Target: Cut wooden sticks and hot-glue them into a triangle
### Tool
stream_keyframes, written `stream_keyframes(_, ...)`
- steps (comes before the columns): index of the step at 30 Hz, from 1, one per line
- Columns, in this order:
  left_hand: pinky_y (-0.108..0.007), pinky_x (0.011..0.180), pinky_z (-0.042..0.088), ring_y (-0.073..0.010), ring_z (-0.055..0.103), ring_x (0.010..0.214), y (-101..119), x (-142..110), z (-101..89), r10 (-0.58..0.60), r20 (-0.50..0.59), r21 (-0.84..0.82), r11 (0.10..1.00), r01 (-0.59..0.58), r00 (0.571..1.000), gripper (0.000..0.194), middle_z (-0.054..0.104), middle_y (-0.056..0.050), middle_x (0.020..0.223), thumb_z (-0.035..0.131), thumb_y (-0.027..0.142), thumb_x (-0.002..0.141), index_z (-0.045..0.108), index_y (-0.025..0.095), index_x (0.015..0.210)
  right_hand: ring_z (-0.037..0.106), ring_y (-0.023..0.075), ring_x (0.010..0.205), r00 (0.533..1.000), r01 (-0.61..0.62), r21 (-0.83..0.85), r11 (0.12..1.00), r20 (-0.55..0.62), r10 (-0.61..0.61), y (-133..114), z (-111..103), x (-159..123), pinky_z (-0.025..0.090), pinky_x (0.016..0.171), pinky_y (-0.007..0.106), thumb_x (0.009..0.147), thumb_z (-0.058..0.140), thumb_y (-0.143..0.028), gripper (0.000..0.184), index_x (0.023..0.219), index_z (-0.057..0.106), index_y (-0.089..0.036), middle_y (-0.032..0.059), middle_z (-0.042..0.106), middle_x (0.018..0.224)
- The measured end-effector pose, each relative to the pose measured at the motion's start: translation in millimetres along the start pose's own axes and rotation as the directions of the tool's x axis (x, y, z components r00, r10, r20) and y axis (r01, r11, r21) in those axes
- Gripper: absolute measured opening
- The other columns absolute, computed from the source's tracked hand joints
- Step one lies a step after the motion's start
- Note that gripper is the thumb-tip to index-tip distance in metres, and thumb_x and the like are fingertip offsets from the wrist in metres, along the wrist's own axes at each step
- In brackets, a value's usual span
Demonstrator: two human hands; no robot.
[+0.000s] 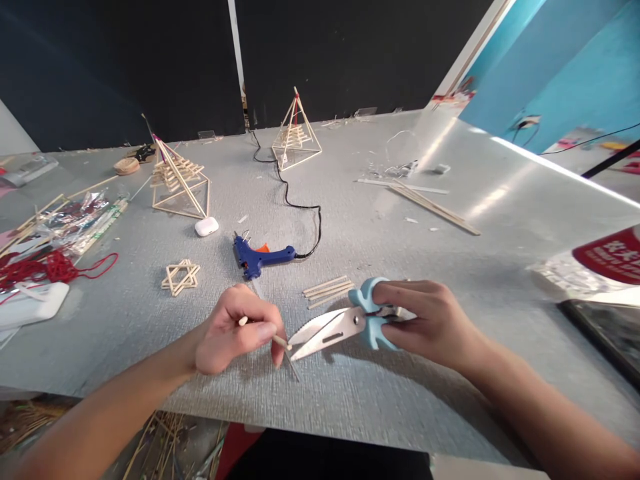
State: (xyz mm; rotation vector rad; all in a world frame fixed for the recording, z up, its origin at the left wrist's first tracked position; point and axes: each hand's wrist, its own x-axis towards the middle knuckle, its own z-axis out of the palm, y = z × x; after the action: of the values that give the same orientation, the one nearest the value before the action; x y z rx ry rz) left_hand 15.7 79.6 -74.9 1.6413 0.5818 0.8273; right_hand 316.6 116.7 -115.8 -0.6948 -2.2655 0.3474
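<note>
My left hand pinches a short wooden stick between thumb and fingers. My right hand grips the light blue handles of a pair of scissors. Their blades are slightly apart, with the tips close to the stick's right end; I cannot tell whether they touch it. Just beyond the scissors lie several cut wooden sticks side by side. A blue hot glue gun rests on its side beyond my left hand. To the left is a small star made of sticks.
Two stick pyramids stand further back, one at left and one at centre. A white case sits by the left one. Red yarn and plastic packets lie far left. Longer sticks lie at right, near a dark-screened device.
</note>
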Motion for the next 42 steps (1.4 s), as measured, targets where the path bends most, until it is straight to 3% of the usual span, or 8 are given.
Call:
stream_keyframes(5,-0.027,0.05,0.035,-0.0124,0.053,0.053,-3.1,-1.0,2.0,0.111,-0.106,0.041,0.993,-0.107,0.988,0.022,0.066,-0.005,0.064,0.059,0.03,0.095,0.072,0.017,0.083,0.048,0.0074,0.055,0.999,0.014,0.003,1.0,-0.033,-0.014,-4.3,-0.4,4.9,0.04,0.051,0.019,0.085,0.06,-0.012,0.014,0.085,0.05,-0.022,-0.0039,0.058,0.068)
stream_keyframes(10,-0.027,0.049,0.035,-0.0091,0.044,0.05,-6.1,-0.3,2.3,0.185,-0.103,0.026,0.983,-0.183,0.977,0.016,0.07,-0.004,0.071,0.059,0.025,0.096,0.074,0.02,0.096,0.043,0.0069,0.053,0.998,-0.005,-0.014,1.0,-0.068,0.004,-3.3,-0.5,3.5,0.038,0.049,0.019,0.084,0.064,-0.014,0.017,0.084,0.05,-0.022,-0.0055,0.055,0.065)
stream_keyframes(20,-0.027,0.048,0.027,-0.009,0.043,0.052,-3.0,0.6,2.9,0.155,-0.098,0.026,0.988,-0.154,0.983,0.018,0.067,-0.004,0.069,0.06,0.028,0.096,0.073,0.017,0.091,0.042,0.0077,0.051,0.999,0.005,-0.019,1.0,-0.034,-0.005,-0.1,0.4,0.3,0.036,0.048,0.021,0.085,0.059,-0.013,0.014,0.082,0.05,-0.022,-0.0054,0.053,0.063)
stream_keyframes(26,-0.03,0.05,0.024,-0.0101,0.035,0.051,-3.1,-1.1,2.0,0.116,-0.101,0.047,0.993,-0.112,0.988,0.02,0.056,-0.001,0.062,0.059,0.031,0.096,0.074,0.021,0.09,0.044,0.009,0.049,1.0,-0.006,-0.04,0.999,-0.007,0.006,-1.3,-1.4,1.7,0.036,0.048,0.023,0.084,0.057,-0.014,0.012,0.082,0.05,-0.023,-0.0041,0.054,0.062)
stream_keyframes(37,-0.031,0.051,0.029,-0.0122,0.041,0.051,-3.9,-0.2,0.9,0.126,-0.083,0.07,0.99,-0.12,0.989,0.019,0.063,-0.004,0.064,0.058,0.031,0.096,0.075,0.022,0.092,0.042,0.0081,0.049,1.0,0.025,-0.028,0.999,0.008,-0.025,1.0,-2.6,1.1,0.036,0.048,0.021,0.083,0.057,-0.01,0.014,0.084,0.051,-0.022,-0.0046,0.051,0.062)
stream_keyframes(42,-0.03,0.051,0.036,-0.0128,0.051,0.055,-1.7,-0.5,3.0,0.142,-0.085,0.091,0.987,-0.134,0.986,0.019,0.07,-0.006,0.071,0.058,0.029,0.096,0.075,0.022,0.094,0.038,0.0086,0.045,0.999,-0.01,-0.07,0.998,-0.043,0.007,1.6,-4.1,-1.4,0.031,0.044,0.024,0.085,0.056,-0.014,0.01,0.079,0.055,-0.022,-0.0043,0.048,0.057)
